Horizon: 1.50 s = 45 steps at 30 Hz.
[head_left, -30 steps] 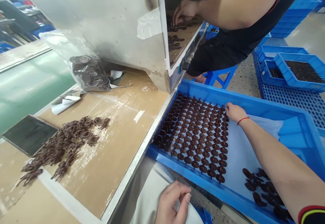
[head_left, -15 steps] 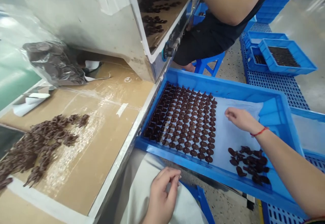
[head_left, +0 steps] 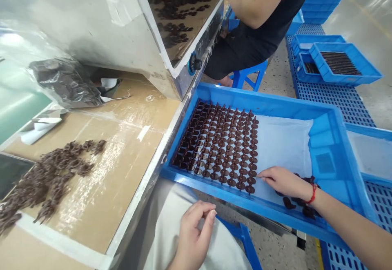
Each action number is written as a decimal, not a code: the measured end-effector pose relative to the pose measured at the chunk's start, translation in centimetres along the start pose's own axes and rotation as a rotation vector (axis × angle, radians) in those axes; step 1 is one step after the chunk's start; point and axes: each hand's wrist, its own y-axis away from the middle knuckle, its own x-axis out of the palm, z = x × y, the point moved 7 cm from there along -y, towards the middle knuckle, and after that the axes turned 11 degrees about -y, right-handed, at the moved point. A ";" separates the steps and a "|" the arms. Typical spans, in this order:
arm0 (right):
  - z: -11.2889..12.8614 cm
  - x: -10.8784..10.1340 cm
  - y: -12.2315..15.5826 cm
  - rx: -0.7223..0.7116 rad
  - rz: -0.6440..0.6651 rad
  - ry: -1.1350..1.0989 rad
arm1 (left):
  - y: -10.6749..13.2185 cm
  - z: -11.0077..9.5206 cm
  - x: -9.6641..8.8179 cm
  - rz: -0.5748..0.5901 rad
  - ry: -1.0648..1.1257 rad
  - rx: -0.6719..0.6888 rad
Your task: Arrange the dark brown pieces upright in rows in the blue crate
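Note:
In a blue tray point(head_left: 306, 107), small dark brown rounded pieces point(head_left: 226, 147) stand in close rows on a white sheet point(head_left: 283, 139). My right hand point(head_left: 283, 180), with a red cord at the wrist, reaches over the sheet. Its fingers are pinched together at the near end of the rightmost row; whatever they hold, if anything, I cannot make out. Beneath my right wrist lies a loose heap of dark pieces point(head_left: 289, 202), partly hidden by the hand. My left hand point(head_left: 196, 231) rests on the pale cloth point(head_left: 165, 221) over my lap, thumb and forefinger closed together, nothing visible in them.
To the left, a brown cardboard-covered bench point(head_left: 122, 172) carries a pile of dark pieces point(head_left: 58, 172) and a plastic bag point(head_left: 67, 82). A metal machine point(head_left: 101, 29) with a knob stands behind. Beyond it sits a co-worker point(head_left: 269, 21). Stacked blue trays point(head_left: 346, 62) are at right.
My right hand has moved toward me and slightly left, from above the sheet to the near end of the last row. My left hand stays on the lap.

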 end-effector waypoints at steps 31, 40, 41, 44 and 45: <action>-4.3 -2.9 -2.4 0.237 -0.196 0.107 | 0.0 0.1 -0.2 -0.025 -0.001 0.033; -5.2 -5.6 -3.8 0.320 -0.267 0.116 | 0.0 0.2 -0.1 -0.015 0.016 0.048; -5.4 -5.9 -4.1 0.329 -0.273 0.117 | 0.0 0.2 -0.1 -0.015 0.017 0.051; -5.7 -6.2 -4.7 0.340 -0.275 0.118 | 0.1 0.4 0.0 -0.007 0.014 0.052; -5.7 -6.2 -4.8 0.339 -0.272 0.117 | 0.2 0.5 0.0 0.002 0.012 0.047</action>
